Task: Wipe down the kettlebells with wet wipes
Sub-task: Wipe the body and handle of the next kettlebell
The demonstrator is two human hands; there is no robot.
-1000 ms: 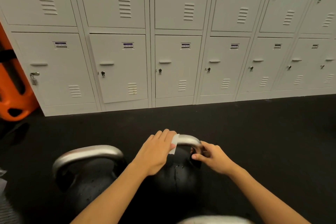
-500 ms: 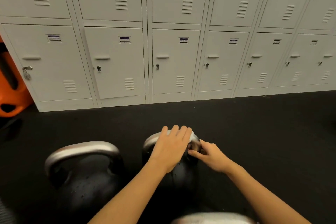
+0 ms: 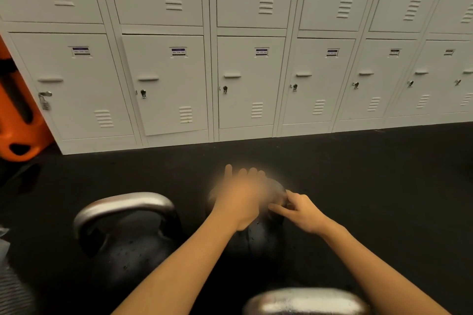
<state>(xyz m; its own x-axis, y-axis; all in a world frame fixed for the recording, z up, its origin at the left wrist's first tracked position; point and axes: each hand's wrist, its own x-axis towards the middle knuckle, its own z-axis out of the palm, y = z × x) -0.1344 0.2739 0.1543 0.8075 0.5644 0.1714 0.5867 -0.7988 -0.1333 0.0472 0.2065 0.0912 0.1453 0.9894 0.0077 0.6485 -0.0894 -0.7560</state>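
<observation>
1. Centrally, the middle kettlebell [image 3: 256,240] is sitting on the black floor [image 3: 371,186], its steel handle [image 3: 277,188] mostly covered by the two hands.
2. The left hand [image 3: 243,199] is lying palm-down over the top of that handle, fingers extending forward; it is heavily motion-blurred, so whether its grip is closing on a wet wipe cannot be told, and no wipe is showing clearly.
3. The right hand [image 3: 300,212] is touching the handle's right end, with thumb and forefinger pinching in toward the metal; its grip is nearly closed, though what it is pinching cannot be made out.
4. A larger kettlebell [image 3: 133,245] is standing just to the left, upright, its steel handle [image 3: 125,203] arching over a black body speckled with droplets.
5. The handle of a third kettlebell [image 3: 307,300] is showing at the bottom edge, nearest the camera.
6. Grey lockers [image 3: 256,71] are lining the far edge of the floor; an orange object [image 3: 18,123] is leaning at their left end.
</observation>
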